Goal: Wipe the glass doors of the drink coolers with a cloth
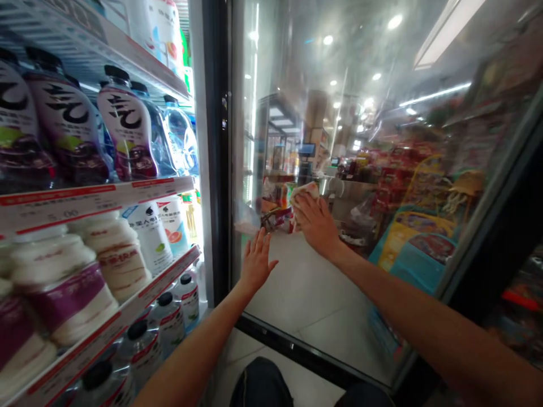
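An open fridge's glass door (348, 294) swings out in front of me, fogged over much of its pane. My right hand (316, 223) presses a crumpled pale cloth (302, 195) flat against the glass near the pane's middle, fingers laid over the cloth. My left hand (255, 260) rests open on the glass lower and to the left, fingers stretched upward, holding nothing. Through the pane I see a blurred shop interior.
To the left, fridge shelves (97, 195) with red price strips carry purple-labelled bottles (127, 133), white drink bottles (114, 254) and black-capped bottles (169, 319) lower down. The door's black frame (305, 356) runs along the bottom. My knees (263, 384) show below.
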A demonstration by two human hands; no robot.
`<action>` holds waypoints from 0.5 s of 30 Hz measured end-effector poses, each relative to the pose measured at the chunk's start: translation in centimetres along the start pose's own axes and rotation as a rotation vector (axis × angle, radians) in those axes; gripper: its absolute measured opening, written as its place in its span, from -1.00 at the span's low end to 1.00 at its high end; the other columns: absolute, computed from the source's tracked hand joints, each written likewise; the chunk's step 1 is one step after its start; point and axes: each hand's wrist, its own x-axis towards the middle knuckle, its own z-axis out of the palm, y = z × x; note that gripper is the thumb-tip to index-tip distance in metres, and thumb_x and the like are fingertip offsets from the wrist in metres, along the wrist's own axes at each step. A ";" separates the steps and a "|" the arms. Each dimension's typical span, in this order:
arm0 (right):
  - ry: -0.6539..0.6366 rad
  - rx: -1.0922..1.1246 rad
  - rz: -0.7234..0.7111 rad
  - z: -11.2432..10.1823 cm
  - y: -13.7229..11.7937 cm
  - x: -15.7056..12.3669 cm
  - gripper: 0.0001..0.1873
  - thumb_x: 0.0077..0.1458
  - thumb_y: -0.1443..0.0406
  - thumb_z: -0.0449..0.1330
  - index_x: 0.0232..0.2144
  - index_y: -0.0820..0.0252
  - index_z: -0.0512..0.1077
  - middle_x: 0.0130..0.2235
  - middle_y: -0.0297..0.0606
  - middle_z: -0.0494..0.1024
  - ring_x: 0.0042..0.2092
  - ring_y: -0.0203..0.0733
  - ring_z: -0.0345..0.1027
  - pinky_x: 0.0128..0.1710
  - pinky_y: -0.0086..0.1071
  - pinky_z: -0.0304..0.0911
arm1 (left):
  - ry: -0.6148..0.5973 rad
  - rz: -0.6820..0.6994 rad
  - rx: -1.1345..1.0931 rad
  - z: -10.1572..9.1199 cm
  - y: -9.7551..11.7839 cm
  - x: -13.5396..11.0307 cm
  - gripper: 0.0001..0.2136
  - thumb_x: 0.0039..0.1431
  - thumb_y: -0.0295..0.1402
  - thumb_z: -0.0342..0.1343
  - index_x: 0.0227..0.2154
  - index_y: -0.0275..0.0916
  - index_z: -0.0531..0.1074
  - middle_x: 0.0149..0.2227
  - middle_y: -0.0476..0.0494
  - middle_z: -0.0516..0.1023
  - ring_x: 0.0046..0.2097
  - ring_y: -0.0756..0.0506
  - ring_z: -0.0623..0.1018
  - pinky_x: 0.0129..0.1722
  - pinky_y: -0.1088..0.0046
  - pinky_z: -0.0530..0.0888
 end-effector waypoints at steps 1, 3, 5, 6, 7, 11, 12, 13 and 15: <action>-0.016 0.025 -0.063 0.4 -0.7 -0.3 -0.57 0.16 0.37 -0.04 0.08 0.28 0.27 0.19 -0.10 0.23 0.25 -0.08 -0.02 0.25 -0.08 -0.24 | -0.004 -0.003 0.000 0.0 -0.2 -0.2 -0.33 0.03 -0.25 0.15 0.19 -0.34 0.07 0.27 -0.33 0.02 0.28 -0.23 0.08 0.19 0.13 0.17; -0.062 0.074 -0.254 1.1 -2.1 -1.2 -0.60 0.14 0.37 -0.03 0.04 0.28 0.31 0.16 -0.16 0.30 0.22 -0.16 0.04 0.27 -0.15 -0.22 | -0.010 -0.016 0.002 0.1 -0.8 -0.6 -0.34 0.04 -0.26 0.14 0.18 -0.32 0.08 0.26 -0.34 0.04 0.27 -0.23 0.11 0.18 0.12 0.18; -0.087 0.091 -0.359 1.7 -2.9 -1.0 -0.61 0.14 0.37 -0.03 0.02 0.25 0.34 0.14 -0.20 0.32 0.20 -0.20 0.08 0.27 -0.19 -0.19 | -0.016 -0.041 0.010 0.1 -1.7 -0.8 -0.35 0.04 -0.27 0.13 0.18 -0.31 0.08 0.26 -0.34 0.05 0.26 -0.23 0.14 0.16 0.11 0.21; -0.082 0.083 -0.342 2.0 -2.9 -0.2 -0.61 0.15 0.37 -0.03 0.02 0.24 0.33 0.15 -0.21 0.32 0.20 -0.20 0.08 0.26 -0.17 -0.17 | -0.019 -0.057 0.016 0.1 -2.2 -0.8 -0.36 0.04 -0.27 0.13 0.18 -0.31 0.08 0.26 -0.34 0.05 0.25 -0.24 0.14 0.16 0.11 0.21; -0.066 0.069 -0.286 2.2 -2.8 0.9 -0.61 0.15 0.36 -0.04 0.02 0.24 0.33 0.16 -0.19 0.29 0.21 -0.16 0.06 0.25 -0.14 -0.15 | -0.023 -0.071 0.023 0.0 -2.7 -0.7 -0.36 0.04 -0.27 0.13 0.18 -0.32 0.08 0.26 -0.34 0.04 0.25 -0.24 0.15 0.16 0.11 0.22; -0.009 0.067 -0.049 3.2 -2.9 5.0 -0.60 0.16 0.34 -0.04 0.04 0.30 0.31 0.21 -0.08 0.20 0.25 0.00 -0.02 0.22 0.01 -0.12 | -0.036 -0.122 0.037 -0.3 -4.2 -0.5 -0.37 0.05 -0.27 0.12 0.17 -0.35 0.09 0.25 -0.37 0.06 0.25 -0.24 0.15 0.16 0.09 0.22; -0.025 0.088 -0.067 3.6 -3.6 5.1 -0.59 0.16 0.35 -0.04 0.04 0.33 0.30 0.20 -0.07 0.20 0.25 0.01 -0.01 0.22 0.01 -0.10 | -0.040 -0.136 0.038 -0.4 -4.5 -0.5 -0.37 0.05 -0.27 0.12 0.17 -0.36 0.09 0.25 -0.37 0.07 0.25 -0.24 0.15 0.16 0.09 0.22; -0.051 0.113 -0.124 4.0 -4.5 4.7 -0.59 0.15 0.36 -0.04 0.04 0.34 0.31 0.19 -0.08 0.23 0.23 -0.01 0.02 0.21 -0.02 -0.08 | -0.043 -0.148 0.037 -0.5 -4.8 -0.7 -0.37 0.05 -0.27 0.11 0.17 -0.36 0.09 0.25 -0.37 0.07 0.25 -0.24 0.15 0.15 0.09 0.22; -0.104 0.161 -0.295 4.7 -6.5 3.4 -0.60 0.13 0.39 -0.04 0.01 0.34 0.34 0.14 -0.14 0.32 0.19 -0.09 0.12 0.21 -0.13 0.00 | -0.044 -0.166 0.038 -0.6 -5.5 -1.1 -0.39 0.05 -0.29 0.11 0.16 -0.36 0.10 0.24 -0.36 0.08 0.25 -0.24 0.15 0.16 0.10 0.22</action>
